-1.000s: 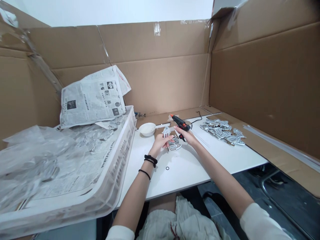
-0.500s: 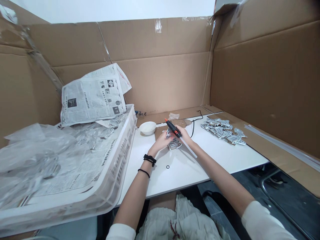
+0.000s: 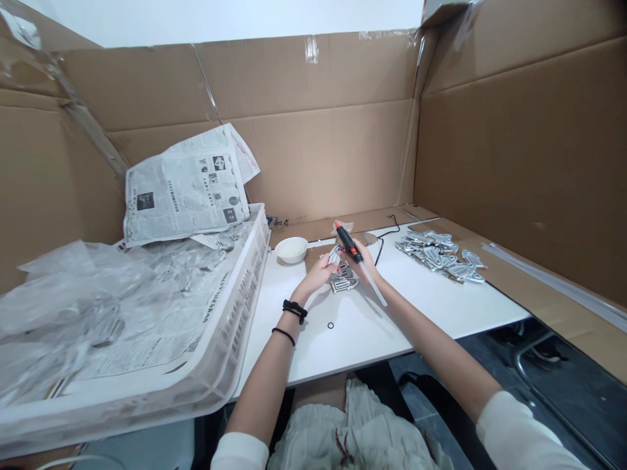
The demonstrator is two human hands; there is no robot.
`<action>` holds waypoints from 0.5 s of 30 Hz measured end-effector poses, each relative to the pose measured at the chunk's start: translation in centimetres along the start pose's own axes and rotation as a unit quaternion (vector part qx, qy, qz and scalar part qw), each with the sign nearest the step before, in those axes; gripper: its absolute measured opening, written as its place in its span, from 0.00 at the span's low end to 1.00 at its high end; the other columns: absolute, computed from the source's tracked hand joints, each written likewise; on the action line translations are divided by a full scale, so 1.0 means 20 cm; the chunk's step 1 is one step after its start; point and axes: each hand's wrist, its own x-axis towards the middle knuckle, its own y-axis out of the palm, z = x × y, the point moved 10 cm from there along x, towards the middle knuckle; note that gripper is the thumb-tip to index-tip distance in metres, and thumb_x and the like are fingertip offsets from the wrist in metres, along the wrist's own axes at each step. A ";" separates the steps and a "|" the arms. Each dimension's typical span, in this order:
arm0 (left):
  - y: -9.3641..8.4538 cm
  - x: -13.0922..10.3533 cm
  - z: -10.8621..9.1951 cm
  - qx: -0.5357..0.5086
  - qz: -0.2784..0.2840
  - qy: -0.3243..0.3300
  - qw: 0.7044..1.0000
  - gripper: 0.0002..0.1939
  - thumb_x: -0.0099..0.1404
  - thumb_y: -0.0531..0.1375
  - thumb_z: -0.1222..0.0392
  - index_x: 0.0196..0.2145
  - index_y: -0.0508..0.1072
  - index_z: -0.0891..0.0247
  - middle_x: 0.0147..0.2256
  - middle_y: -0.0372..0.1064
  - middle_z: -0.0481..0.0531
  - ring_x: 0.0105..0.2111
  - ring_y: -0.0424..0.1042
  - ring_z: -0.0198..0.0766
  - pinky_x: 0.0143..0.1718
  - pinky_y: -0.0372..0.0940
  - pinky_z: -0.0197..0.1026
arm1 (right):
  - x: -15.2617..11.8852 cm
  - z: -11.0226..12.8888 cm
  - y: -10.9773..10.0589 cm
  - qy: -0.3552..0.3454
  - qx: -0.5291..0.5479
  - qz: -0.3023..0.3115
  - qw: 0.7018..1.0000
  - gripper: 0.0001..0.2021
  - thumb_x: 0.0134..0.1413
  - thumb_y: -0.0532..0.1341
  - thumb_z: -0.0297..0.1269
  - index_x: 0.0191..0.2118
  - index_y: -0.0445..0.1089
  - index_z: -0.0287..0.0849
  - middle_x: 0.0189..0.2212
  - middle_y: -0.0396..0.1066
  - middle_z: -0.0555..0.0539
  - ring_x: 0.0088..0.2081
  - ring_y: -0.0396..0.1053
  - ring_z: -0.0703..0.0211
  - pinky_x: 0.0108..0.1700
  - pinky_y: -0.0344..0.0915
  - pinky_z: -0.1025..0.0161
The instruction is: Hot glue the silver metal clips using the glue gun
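Note:
My right hand (image 3: 363, 254) is closed round a black hot glue gun (image 3: 349, 241) with an orange tip that points up and away from me. A white glue stick (image 3: 376, 288) trails out of its back end. Pinched in the fingers of my left hand (image 3: 318, 273) is a small silvery metal piece (image 3: 334, 254); its exact kind is too small to tell. Below my hands, several similar flat metal pieces (image 3: 343, 284) lie on the white table (image 3: 313, 352). Nearer to me rests a small black ring (image 3: 330, 325).
On the left stands a white plastic basket (image 3: 240, 307) with newspaper (image 3: 189, 189) and plastic-bagged pieces. A white bowl (image 3: 291, 249) is beyond my left hand. A pile of silvery pieces (image 3: 441, 254) lies at right. A black cord (image 3: 381, 245) runs behind; cardboard walls (image 3: 323, 156) surround the table.
The glue gun has swung slightly right and away from the left hand, its tip now higher. The metal piece in my left hand shows more clearly. The view has shifted a little.

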 end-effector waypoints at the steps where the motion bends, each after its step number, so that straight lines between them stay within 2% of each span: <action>1: 0.02 0.00 0.01 -0.026 0.020 -0.013 0.999 0.07 0.59 0.55 0.62 0.37 0.63 0.64 0.27 0.68 0.48 0.17 0.53 0.27 0.19 0.49 0.32 | 0.00 -0.01 -0.01 0.003 0.005 -0.007 1.000 0.15 0.48 0.61 0.48 0.35 0.63 0.41 0.29 0.65 0.48 0.32 0.62 0.60 0.38 0.59 0.64; 4: 0.05 -0.01 0.01 -0.062 0.041 -0.035 0.997 0.09 0.57 0.56 0.63 0.36 0.62 0.64 0.27 0.66 0.48 0.17 0.50 0.25 0.19 0.46 0.32 | 0.01 -0.04 -0.01 0.016 0.014 -0.003 1.000 0.18 0.47 0.62 0.50 0.36 0.64 0.40 0.30 0.65 0.48 0.32 0.62 0.59 0.37 0.59 0.64; 8: 0.05 -0.01 0.03 -0.046 0.044 -0.051 0.997 0.10 0.55 0.56 0.66 0.37 0.60 0.64 0.27 0.65 0.47 0.18 0.51 0.25 0.19 0.45 0.32 | 0.00 -0.07 0.01 0.019 0.014 0.011 1.000 0.20 0.45 0.63 0.53 0.34 0.61 0.41 0.27 0.62 0.51 0.29 0.59 0.62 0.34 0.57 0.65; 15: 0.06 -0.01 0.02 -0.006 0.057 -0.019 0.998 0.10 0.64 0.54 0.56 0.39 0.60 0.64 0.29 0.64 0.47 0.19 0.52 0.26 0.21 0.48 0.32 | 0.01 -0.10 0.02 0.018 0.027 0.022 0.999 0.23 0.43 0.65 0.54 0.32 0.57 0.42 0.25 0.57 0.53 0.27 0.55 0.63 0.31 0.54 0.65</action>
